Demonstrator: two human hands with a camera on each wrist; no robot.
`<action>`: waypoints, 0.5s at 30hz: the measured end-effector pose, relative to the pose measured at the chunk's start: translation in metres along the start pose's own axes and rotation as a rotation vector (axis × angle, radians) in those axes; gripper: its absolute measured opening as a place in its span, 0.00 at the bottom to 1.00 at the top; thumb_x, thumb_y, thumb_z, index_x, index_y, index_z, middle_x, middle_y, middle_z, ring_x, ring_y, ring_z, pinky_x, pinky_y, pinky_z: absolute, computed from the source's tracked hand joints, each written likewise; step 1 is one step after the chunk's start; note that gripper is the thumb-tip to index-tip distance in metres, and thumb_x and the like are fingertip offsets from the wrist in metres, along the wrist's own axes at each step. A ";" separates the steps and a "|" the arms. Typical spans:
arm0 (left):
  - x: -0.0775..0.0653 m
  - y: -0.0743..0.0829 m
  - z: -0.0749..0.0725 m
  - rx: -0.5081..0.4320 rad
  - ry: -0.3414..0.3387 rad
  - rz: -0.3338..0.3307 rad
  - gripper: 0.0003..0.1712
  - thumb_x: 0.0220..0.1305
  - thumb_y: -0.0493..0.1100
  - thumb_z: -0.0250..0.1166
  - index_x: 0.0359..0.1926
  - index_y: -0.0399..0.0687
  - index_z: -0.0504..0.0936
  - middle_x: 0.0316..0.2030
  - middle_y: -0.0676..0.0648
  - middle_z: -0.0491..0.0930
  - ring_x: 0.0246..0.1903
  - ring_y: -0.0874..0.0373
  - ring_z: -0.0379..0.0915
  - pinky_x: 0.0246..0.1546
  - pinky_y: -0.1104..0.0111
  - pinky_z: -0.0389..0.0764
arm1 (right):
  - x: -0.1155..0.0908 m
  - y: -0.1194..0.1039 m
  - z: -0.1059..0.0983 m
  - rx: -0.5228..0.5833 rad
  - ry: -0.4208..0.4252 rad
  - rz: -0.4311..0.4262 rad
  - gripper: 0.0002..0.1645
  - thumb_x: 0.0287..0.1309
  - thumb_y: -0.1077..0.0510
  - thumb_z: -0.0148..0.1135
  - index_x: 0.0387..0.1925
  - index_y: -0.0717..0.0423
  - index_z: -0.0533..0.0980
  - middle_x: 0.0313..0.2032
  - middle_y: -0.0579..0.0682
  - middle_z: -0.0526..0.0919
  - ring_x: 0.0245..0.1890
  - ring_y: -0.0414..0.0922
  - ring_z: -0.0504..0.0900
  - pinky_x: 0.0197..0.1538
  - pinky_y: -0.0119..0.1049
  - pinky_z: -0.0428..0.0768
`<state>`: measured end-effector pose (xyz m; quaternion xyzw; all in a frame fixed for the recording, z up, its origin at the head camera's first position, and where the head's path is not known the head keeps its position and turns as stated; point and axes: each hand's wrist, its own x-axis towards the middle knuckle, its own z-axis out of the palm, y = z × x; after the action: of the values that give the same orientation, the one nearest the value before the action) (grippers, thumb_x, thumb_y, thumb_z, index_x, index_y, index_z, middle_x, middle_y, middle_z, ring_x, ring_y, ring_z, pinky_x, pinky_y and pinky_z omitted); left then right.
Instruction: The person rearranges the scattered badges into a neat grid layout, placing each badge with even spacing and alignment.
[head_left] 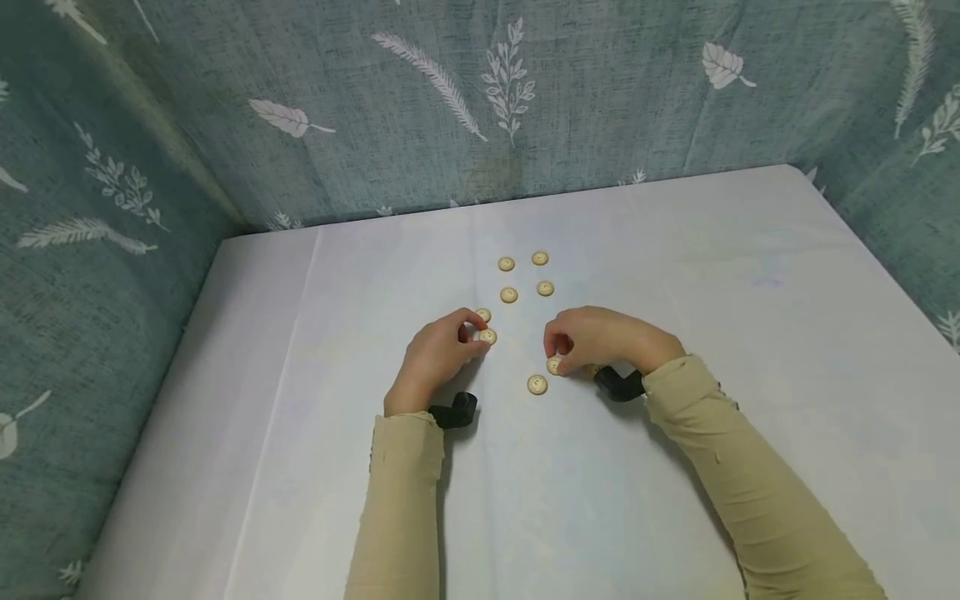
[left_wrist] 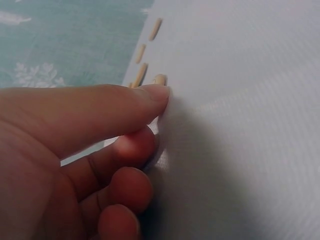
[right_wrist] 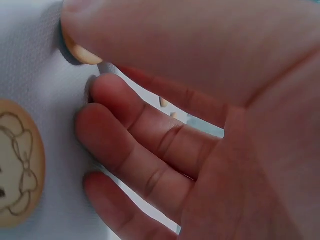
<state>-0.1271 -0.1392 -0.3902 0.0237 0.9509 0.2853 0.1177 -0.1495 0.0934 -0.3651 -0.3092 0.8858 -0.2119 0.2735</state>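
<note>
Small round pale wooden discs lie on the white cloth; one near the right palm carries a line drawing with a bow [right_wrist: 17, 165]. My left hand [head_left: 438, 354] pinches a wooden disc [head_left: 488, 336] between thumb and index finger at the tabletop. Another disc [head_left: 483, 315] sits just beyond those fingertips. My right hand [head_left: 600, 335] has its thumb and index finger on a second wooden disc [head_left: 554, 365]. In the right wrist view the thumb covers most of that disc [right_wrist: 85, 55]. One more disc [head_left: 537, 384] lies just to its near left.
Farther back, several discs [head_left: 508, 295] lie in two short rows. The white-covered table [head_left: 750, 275] meets a green leaf-patterned cloth [head_left: 600, 100] at the back and sides. Each wrist wears a black camera mount [head_left: 455, 411].
</note>
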 end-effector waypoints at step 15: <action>0.000 0.001 -0.001 0.015 0.004 -0.009 0.13 0.54 0.51 0.63 0.41 0.58 0.75 0.26 0.52 0.71 0.26 0.57 0.66 0.27 0.66 0.64 | 0.001 -0.003 0.004 0.065 0.011 -0.022 0.07 0.47 0.61 0.63 0.28 0.49 0.73 0.24 0.44 0.73 0.25 0.41 0.71 0.30 0.34 0.70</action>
<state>-0.1271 -0.1385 -0.3888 0.0200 0.9534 0.2775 0.1168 -0.1465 0.0899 -0.3665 -0.3091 0.8765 -0.2450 0.2761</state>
